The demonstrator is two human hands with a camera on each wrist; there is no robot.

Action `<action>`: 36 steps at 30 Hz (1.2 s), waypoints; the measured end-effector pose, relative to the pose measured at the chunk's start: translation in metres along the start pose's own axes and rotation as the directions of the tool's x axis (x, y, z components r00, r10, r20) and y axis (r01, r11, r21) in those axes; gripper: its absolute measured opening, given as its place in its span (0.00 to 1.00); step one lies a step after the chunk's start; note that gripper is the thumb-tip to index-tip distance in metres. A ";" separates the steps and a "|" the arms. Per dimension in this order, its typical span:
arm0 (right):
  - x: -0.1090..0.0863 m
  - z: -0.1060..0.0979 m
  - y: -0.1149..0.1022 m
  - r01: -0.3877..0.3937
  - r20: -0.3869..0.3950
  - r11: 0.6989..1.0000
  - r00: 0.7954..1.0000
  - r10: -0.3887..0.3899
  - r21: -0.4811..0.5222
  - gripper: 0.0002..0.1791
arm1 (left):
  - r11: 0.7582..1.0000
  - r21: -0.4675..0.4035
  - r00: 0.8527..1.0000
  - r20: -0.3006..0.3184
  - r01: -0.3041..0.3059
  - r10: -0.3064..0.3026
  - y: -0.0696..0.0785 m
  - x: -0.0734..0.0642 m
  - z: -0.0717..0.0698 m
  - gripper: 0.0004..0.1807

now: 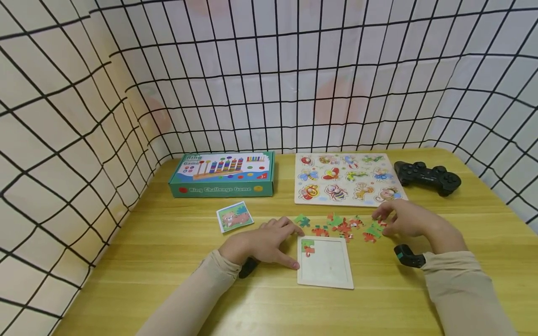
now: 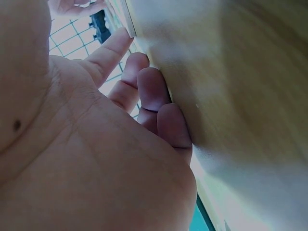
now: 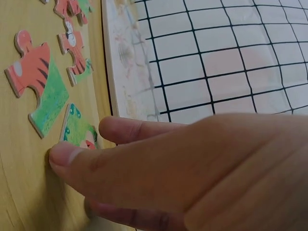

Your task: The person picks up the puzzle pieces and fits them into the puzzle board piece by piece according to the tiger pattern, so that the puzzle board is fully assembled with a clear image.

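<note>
A square wooden puzzle tray lies in front of me, with joined green and orange jigsaw pieces in its upper left corner. My left hand rests on the table at the tray's left side, thumb and index fingertip at its frame. The left wrist view shows its other fingers bent against the wood. At the right end of the loose pieces, my right hand pinches a green jigsaw piece between thumb and fingers. An orange-and-green striped piece lies beside it.
A picture card of an animal lies left of the pieces. Behind stand a teal ring game box and a wooden board with insect pictures, with a black game controller at the right. Grid-patterned cloth surrounds the table.
</note>
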State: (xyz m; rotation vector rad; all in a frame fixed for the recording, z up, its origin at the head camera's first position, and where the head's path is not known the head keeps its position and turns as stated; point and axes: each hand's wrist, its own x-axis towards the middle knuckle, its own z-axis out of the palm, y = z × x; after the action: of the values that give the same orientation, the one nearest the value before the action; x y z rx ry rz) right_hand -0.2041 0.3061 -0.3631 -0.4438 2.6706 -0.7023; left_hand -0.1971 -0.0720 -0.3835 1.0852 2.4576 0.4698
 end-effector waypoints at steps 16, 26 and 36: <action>0.006 0.005 -0.010 0.057 -0.047 0.998 0.997 -0.058 -0.015 0.19 | 1.000 -0.006 1.000 0.000 0.001 -0.001 0.000 0.000 -0.001 0.40; 0.025 0.025 -0.032 0.099 -0.068 0.995 0.993 -0.099 0.000 0.20 | 1.000 -0.004 1.000 -0.007 -0.010 0.010 -0.003 0.002 0.001 0.40; 0.035 0.041 -0.054 0.147 -0.090 0.988 0.985 -0.150 -0.040 0.23 | 1.000 -0.014 1.000 -0.002 -0.001 0.001 -0.001 0.001 0.000 0.40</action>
State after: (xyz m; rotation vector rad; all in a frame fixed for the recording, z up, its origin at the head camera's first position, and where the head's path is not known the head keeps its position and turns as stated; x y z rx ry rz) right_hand -0.2072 0.2310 -0.3770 -0.6395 2.7613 -0.7391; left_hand -0.1984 -0.0719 -0.3846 1.0809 2.4515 0.4878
